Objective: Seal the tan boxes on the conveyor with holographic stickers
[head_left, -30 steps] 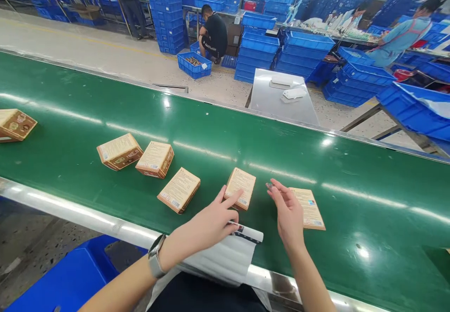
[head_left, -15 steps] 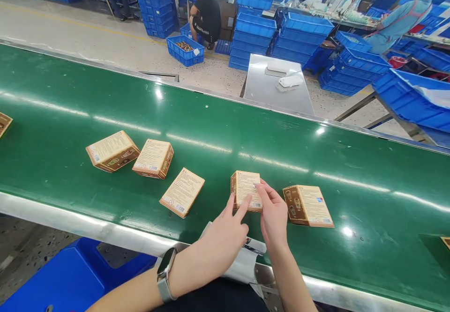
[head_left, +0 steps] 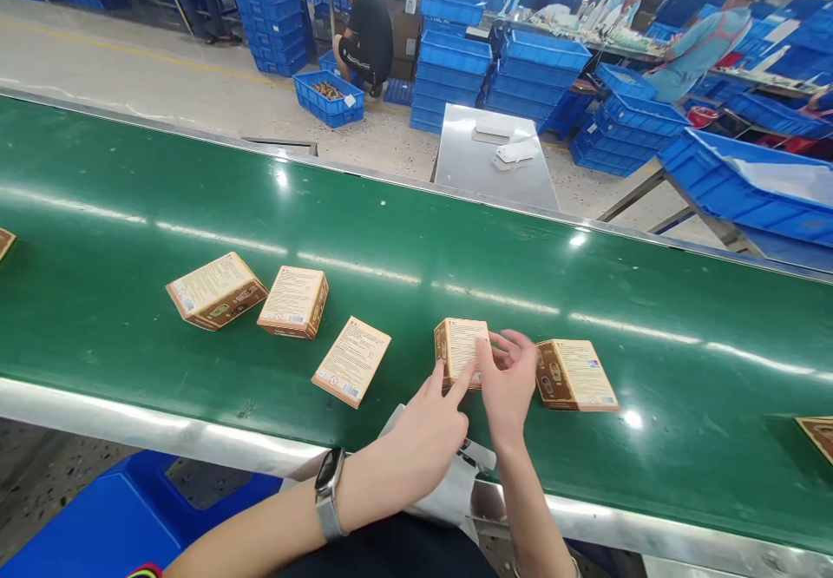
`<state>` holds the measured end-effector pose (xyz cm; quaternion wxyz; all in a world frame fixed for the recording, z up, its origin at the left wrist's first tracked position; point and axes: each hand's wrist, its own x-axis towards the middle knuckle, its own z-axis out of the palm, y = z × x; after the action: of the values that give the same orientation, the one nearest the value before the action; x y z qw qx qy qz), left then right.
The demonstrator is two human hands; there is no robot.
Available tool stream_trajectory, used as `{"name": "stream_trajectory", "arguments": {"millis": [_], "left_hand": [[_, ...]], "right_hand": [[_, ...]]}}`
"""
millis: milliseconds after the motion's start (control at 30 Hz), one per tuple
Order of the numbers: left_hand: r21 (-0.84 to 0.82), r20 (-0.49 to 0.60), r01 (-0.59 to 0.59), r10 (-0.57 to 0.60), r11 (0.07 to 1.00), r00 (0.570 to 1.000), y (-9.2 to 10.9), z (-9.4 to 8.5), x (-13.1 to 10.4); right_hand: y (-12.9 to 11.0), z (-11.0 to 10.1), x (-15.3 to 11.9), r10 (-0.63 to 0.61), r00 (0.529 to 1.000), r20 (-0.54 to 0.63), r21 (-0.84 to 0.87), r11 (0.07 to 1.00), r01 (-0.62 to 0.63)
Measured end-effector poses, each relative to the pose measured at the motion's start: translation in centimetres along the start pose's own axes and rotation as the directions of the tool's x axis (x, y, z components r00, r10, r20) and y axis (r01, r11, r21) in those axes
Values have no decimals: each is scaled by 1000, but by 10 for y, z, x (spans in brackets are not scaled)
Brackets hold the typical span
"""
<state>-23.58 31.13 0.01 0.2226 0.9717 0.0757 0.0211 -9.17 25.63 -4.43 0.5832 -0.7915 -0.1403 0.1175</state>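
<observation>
Beyond the carton (head_left: 463, 335) between my hands, a pale speckled floor (head_left: 162, 53) is stretching back, with blue crates (head_left: 452, 70) standing in stacks and a person (head_left: 370, 36) crouching. The green belt (head_left: 390, 235) is spreading beneath the carton, its smooth surface gleaming under the lights, so I am judging that a sideways nudge could shift it. Three more cartons (head_left: 292, 300) are lying to its left, and another carton (head_left: 589, 374) is lying just to its right. My left hand (head_left: 413, 452) is resting two parted fingers on the carton; whether it is also grasping the white sheet (head_left: 455, 487) nearer me, I cannot tell. My right hand (head_left: 511, 378) is bending loosely at the carton's right edge, thumb resting on top; whether it is pinching anything, I cannot tell. For good work, I should be bracing with the left fingers and pressing the thumb straight down, evenly.
</observation>
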Motion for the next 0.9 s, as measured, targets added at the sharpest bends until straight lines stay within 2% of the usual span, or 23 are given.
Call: {"name": "stream_trajectory", "arguments": {"millis": [133,200,233,267,300,333,367,400,433,467,533,667,733,833,900], "left_hand": [[-119,24,16,-13,993,1000,6,-18,-6],[-247,21,68,-65,967,998,8,-31,-15],[-316,24,106,-104,943,994,9,-40,-20],[-383,31,145,-144,912,989,10,-49,-26],[-449,47,186,-185,874,982,10,-58,-31],[-510,66,230,-228,829,971,11,-66,-37],[-565,87,266,-264,781,961,11,-74,-42],[-606,107,295,-292,738,950,10,-81,-47],[-630,122,317,-313,709,942,9,-87,-51],[-637,131,335,-331,695,935,9,-90,-56],[-609,132,360,-357,707,925,7,-94,-62],[-555,106,362,-368,749,924,7,-93,-71],[-548,104,371,-378,750,920,8,-91,-72],[-553,110,378,-384,743,917,8,-88,-72],[-560,110,379,-388,736,915,6,-86,-71]], "right_hand": [[-9,-24,22,1,999,42,-59,998,2],[-25,-41,20,-124,985,122,-68,989,132],[-36,-49,14,-212,956,203,-64,971,229],[-48,-58,6,-285,896,340,-42,947,317],[-60,-64,-4,-319,788,526,-1,927,376],[-72,-70,-14,-326,652,685,33,908,419],[-83,-74,-24,-312,531,788,46,889,455],[-92,-76,-32,-297,452,841,49,874,483],[-97,-76,-37,-287,412,864,44,861,507],[-101,-76,-41,-290,406,867,39,850,525],[-101,-74,-43,-320,423,848,49,841,539],[-90,-72,-41,-359,422,833,62,817,574],[-85,-71,-44,-408,418,812,55,766,640],[-79,-70,-51,-546,382,745,73,637,767],[-75,-69,-56,-610,369,701,85,584,807]]}}
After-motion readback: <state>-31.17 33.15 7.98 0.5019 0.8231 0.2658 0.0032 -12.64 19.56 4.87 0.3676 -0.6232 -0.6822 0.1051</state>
